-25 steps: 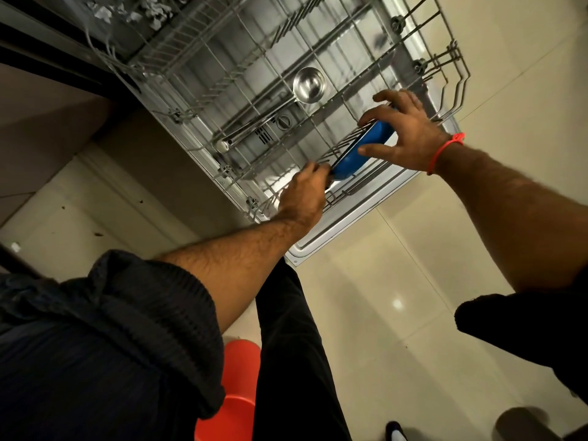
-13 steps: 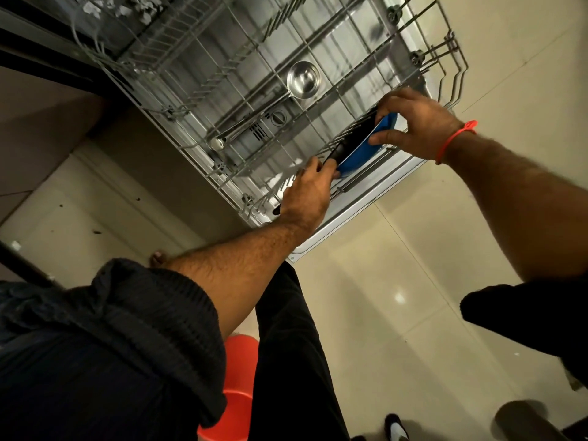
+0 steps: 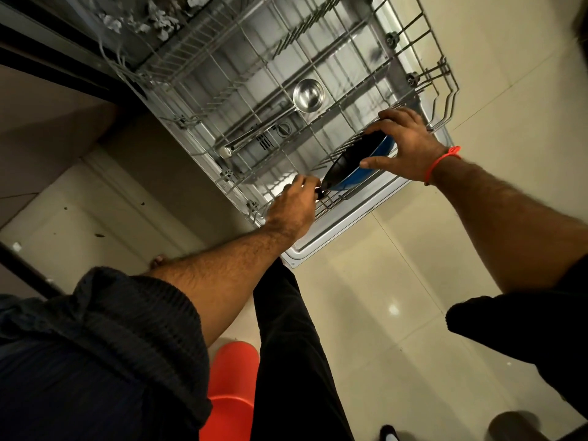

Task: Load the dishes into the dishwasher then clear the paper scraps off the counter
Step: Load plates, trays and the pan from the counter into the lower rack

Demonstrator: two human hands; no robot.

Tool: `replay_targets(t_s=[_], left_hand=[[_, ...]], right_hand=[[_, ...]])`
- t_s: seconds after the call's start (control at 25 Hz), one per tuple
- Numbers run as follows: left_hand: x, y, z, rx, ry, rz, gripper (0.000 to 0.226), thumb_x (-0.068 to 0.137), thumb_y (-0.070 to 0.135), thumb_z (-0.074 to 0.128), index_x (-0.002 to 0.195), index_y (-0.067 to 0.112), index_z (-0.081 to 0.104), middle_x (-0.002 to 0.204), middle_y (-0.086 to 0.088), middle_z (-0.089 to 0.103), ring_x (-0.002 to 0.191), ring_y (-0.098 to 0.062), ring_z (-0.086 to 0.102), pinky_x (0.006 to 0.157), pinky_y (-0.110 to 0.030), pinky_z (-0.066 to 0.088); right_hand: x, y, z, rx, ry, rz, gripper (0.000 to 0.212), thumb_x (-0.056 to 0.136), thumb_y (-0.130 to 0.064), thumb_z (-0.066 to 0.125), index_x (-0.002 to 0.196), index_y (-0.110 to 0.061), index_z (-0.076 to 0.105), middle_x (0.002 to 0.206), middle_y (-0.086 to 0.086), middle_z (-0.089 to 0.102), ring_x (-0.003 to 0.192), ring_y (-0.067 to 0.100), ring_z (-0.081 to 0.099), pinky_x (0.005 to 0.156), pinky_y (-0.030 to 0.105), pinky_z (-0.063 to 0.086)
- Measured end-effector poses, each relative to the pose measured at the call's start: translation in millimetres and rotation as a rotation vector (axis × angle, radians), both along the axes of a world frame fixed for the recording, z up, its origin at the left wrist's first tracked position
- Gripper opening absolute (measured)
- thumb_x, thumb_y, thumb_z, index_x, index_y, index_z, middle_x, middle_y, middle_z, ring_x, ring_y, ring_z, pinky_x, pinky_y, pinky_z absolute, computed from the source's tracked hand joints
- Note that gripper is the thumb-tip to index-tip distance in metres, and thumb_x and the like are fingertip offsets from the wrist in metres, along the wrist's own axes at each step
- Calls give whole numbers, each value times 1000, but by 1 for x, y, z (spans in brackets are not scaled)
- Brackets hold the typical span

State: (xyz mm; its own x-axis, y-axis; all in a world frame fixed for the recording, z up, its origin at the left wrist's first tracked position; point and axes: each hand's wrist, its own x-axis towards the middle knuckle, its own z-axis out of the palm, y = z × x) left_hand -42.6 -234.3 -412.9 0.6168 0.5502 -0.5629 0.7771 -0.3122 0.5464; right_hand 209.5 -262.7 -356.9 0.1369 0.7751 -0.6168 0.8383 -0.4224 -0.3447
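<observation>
Fingers (image 3: 377, 162) of the right hand (image 3: 409, 146) curl round the rim of the blue pan (image 3: 353, 167), thumb on the near edge. The left hand (image 3: 294, 206) grips the pan's handle end. The pan stands tilted on its edge between the tines at the front of the lower rack (image 3: 445, 90), above the open door (image 3: 350, 224). A steel ladle (image 3: 307, 95) lies deeper in the rack. Paper scraps (image 3: 140, 22) lie on the worktop behind.

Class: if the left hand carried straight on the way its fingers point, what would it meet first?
Probably the pan: the left hand points up and right at its near end, seemingly already gripping the handle there. Depth is unclear.
</observation>
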Motion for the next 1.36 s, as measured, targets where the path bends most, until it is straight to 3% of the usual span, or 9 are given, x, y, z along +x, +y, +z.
replay_targets(t_s=[0.24,0.44,0.64,0.88,1.08,1.24,1.36], left_hand=[[-45,24,26,4,-2,22,32,101,24,54,133,20,51,137,-4,49,112,-21,58,84,-42,59],[-89,40,61,12,-42,77,30,101,28,54,130,23,51,138,0,47,117,-20,55,90,-45,56],[-156,65,140,91,-69,133,35,100,32,55,134,23,51,142,2,43,124,-23,52,101,-50,50],[-255,96,257,273,-109,309,36,98,27,56,133,23,53,143,-1,43,128,-28,49,105,-51,45],[-352,121,353,470,-164,524,32,96,26,57,129,22,56,138,3,47,121,-25,55,97,-49,51],[-443,142,422,649,-236,739,30,94,27,53,122,20,61,128,1,54,115,-22,59,92,-44,53],[-502,157,461,735,-255,885,35,92,34,49,122,21,62,129,3,55,115,-21,59,92,-42,53]], right_hand=[[-33,7,15,-25,-82,-74,64,87,-37,71,143,-24,43,157,14,27,149,38,8,120,57,13],[-83,12,40,55,6,-187,47,91,-28,66,136,-21,52,143,15,44,138,34,32,117,49,29],[-167,38,110,177,124,-232,36,93,-19,63,129,-15,59,131,16,56,124,31,49,108,37,37],[-279,91,218,330,300,-153,26,95,-13,59,120,-12,64,112,8,69,104,22,63,97,32,48],[-392,158,309,561,438,15,24,94,-17,53,111,-11,68,104,5,71,92,19,66,87,31,51],[-490,214,380,715,550,197,19,93,-8,55,103,-11,71,99,2,73,89,14,69,85,25,51],[-554,249,418,746,618,258,19,93,-8,57,104,-14,70,96,-4,72,83,-1,66,81,17,50]])
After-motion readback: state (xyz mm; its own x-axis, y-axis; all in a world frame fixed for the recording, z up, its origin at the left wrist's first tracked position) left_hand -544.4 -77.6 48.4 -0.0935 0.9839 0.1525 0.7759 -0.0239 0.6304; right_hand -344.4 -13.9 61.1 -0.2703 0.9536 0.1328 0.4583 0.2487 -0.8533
